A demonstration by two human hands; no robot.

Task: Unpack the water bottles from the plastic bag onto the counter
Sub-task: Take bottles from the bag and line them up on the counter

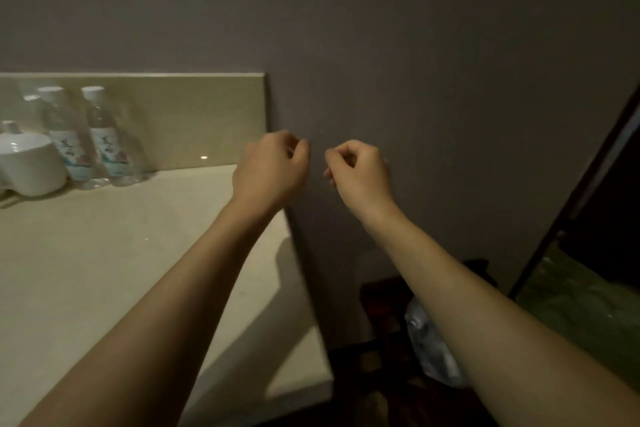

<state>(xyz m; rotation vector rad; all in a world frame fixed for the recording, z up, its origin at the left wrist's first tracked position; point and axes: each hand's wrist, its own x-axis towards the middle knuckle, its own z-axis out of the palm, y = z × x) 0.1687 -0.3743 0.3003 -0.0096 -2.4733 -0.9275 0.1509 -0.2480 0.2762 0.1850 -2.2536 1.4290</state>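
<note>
Two clear water bottles with white caps and pale labels, one (71, 139) and the other (110, 139), stand upright side by side at the back left of the beige counter (104, 270). A crumpled clear plastic bag (429, 343) lies low at the right on a dark wooden stand, partly hidden by my right forearm. My left hand (273, 166) hovers over the counter's right end, fingers curled, with nothing visible in it. My right hand (360, 173) is raised beside it in front of the wall, fingers also curled and holding nothing. Both hands are well above the bag.
A white ceramic pot (29, 163) stands left of the bottles against the backsplash (180, 114). The counter ends at a grey wall (415, 80). The dark wooden stand (381, 305) sits below the counter's right edge. A dark slanted frame (588, 184) stands at the far right.
</note>
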